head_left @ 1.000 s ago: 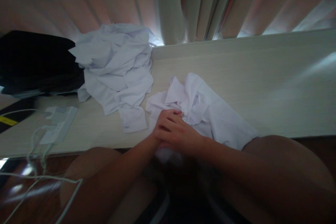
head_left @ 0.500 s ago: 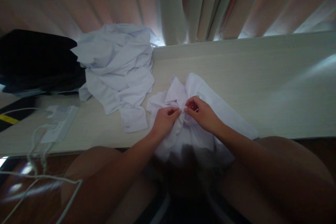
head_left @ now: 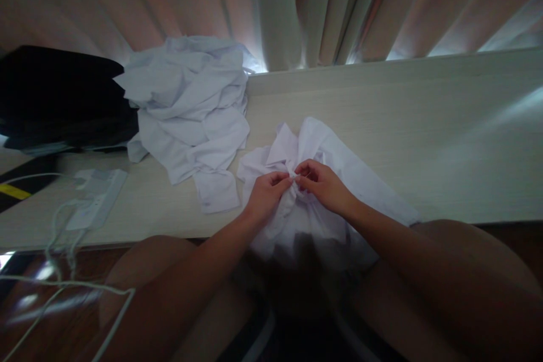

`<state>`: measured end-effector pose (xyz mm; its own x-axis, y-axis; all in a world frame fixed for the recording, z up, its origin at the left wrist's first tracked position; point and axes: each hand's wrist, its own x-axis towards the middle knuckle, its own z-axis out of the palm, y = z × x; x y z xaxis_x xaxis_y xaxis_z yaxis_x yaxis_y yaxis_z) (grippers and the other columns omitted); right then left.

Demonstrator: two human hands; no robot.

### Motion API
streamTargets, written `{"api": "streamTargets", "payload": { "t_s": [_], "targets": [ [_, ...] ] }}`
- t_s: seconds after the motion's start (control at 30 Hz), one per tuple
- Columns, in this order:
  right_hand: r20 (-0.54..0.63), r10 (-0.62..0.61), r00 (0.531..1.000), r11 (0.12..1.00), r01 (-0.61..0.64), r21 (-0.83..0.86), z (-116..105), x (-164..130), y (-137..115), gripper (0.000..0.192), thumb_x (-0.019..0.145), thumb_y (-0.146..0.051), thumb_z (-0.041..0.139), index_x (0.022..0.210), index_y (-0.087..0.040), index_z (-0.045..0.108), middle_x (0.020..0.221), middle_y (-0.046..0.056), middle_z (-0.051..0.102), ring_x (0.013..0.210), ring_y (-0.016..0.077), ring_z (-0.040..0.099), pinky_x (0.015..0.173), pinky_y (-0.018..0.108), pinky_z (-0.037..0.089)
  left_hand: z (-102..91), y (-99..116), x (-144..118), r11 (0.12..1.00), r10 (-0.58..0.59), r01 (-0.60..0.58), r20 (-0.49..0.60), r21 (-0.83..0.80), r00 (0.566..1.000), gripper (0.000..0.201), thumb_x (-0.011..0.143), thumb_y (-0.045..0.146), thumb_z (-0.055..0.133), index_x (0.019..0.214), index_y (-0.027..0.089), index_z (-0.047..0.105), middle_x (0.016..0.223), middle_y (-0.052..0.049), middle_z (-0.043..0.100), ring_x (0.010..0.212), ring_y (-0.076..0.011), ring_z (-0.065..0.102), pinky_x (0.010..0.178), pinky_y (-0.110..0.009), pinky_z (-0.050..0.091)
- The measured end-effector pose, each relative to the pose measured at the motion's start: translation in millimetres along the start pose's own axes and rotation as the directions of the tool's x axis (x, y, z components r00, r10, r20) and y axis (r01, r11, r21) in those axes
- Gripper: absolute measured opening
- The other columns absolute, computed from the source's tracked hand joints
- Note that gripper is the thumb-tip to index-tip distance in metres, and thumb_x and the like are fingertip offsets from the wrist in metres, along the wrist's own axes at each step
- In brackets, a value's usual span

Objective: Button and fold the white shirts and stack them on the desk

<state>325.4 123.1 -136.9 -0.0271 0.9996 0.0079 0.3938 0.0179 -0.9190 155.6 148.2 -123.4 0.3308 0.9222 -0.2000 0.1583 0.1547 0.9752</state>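
The desk (head_left: 424, 141) ran across the middle of the frame, a pile of white clothes (head_left: 190, 113) at upper left. At centre lay a white shirt (head_left: 339, 169), spilling over the near edge. Both forearms angled inward; the left hand (head_left: 265, 195) and right hand (head_left: 324, 186) met fingertip to fingertip, each grip pinched narrow on the shirt's bunched cloth.

At my ten o'clock a white clothes heap (head_left: 190, 113) is lying on the surface (head_left: 424, 141); a power strip (head_left: 95, 198) is sitting at nine, curtains (head_left: 297, 5) hanging at twelve.
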Motion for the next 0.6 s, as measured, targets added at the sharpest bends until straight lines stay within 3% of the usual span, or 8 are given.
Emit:
{"api": "streamTargets", "payload": {
  "t_s": [0.6],
  "targets": [
    [0.043,-0.001,0.999,0.999,-0.001,0.040,-0.4,0.9,0.1,0.017,0.089,-0.033,0.059,0.097,-0.019,0.064,0.077,0.002,0.068,0.069,0.0158,0.065,0.065,0.029,0.050,-1.9,-1.8,2.0,0.998,0.040,-0.039,-0.020,0.040,0.999,0.013,0.081,0.026,0.067,0.077,0.014,0.072,0.072,-0.003,0.070,0.070,-0.0162,0.062,0.066,-0.026,0.047]
  ]
}}
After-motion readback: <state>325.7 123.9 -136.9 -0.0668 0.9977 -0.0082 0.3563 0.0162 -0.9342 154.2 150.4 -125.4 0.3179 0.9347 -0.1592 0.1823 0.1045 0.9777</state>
